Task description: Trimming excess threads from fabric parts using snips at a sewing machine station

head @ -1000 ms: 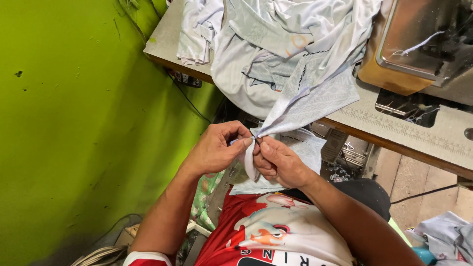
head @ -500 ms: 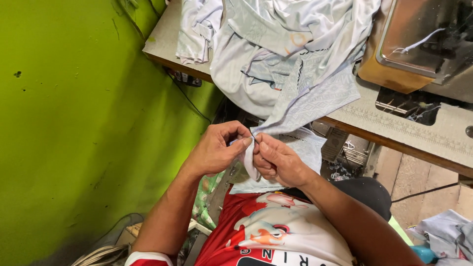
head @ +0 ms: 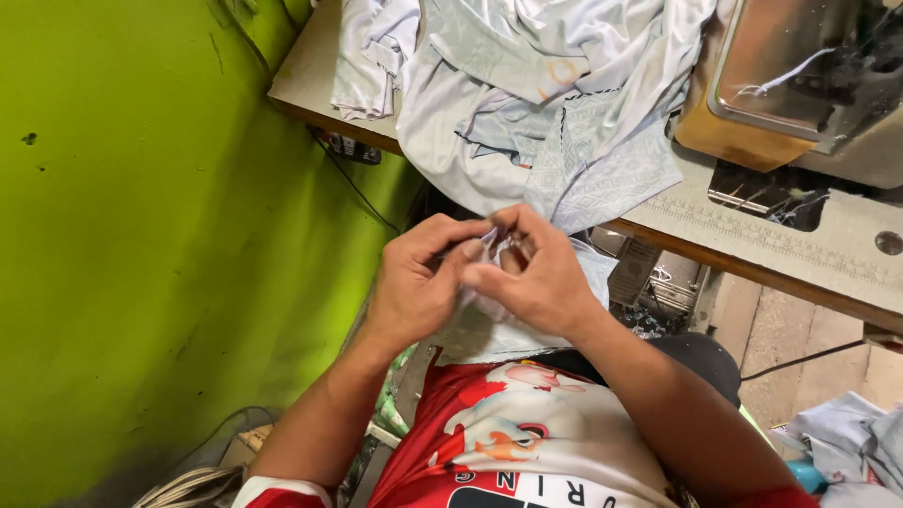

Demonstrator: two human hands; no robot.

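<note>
My left hand [head: 414, 282] and my right hand [head: 536, 277] meet in front of my chest, fingertips pinched together on a corner of a pale grey patterned fabric piece [head: 602, 169]. That fabric hangs down from a heap of light grey garments [head: 489, 85] on the sewing table [head: 301, 80]. More of the fabric drapes below my hands onto my lap. What lies between the fingertips is too small to make out.
A sewing machine [head: 809, 75] stands on the table at the upper right. A bright green wall [head: 141, 235] fills the left side. A black cable [head: 362, 193] runs down under the table. More grey cloth [head: 842, 442] lies at the lower right.
Both hands have closed together over the fabric corner and bunched it between the fingers. The strip that ran taut up to the table now hangs slacker.
</note>
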